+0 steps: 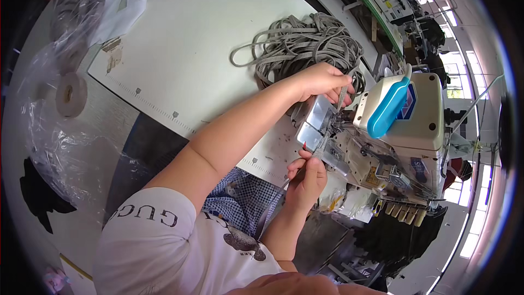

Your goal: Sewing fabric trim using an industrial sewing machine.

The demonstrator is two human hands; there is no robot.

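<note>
A long grey flat cord (322,146) passes through the needle area of a cream sewing machine (417,112) with a blue cover piece. My left hand (326,83) is closed on the cord at the far side of the needle area, beside a big tangled pile of the same grey cord (305,43). On the near side, my right hand (309,179) pinches the cord between thumb and fingers. A tail of it hangs from there toward my lap. A small red tip (304,145) shows just beyond the right fingers; its kind cannot be made out.
The white table (202,38) has a ruler scale along its near edge. At left are clear plastic film (46,114), a tape roll (71,95) and a white cloth (120,11). Checked fabric (240,194) lies in my lap. Several cones or spools (406,214) line the machine's side.
</note>
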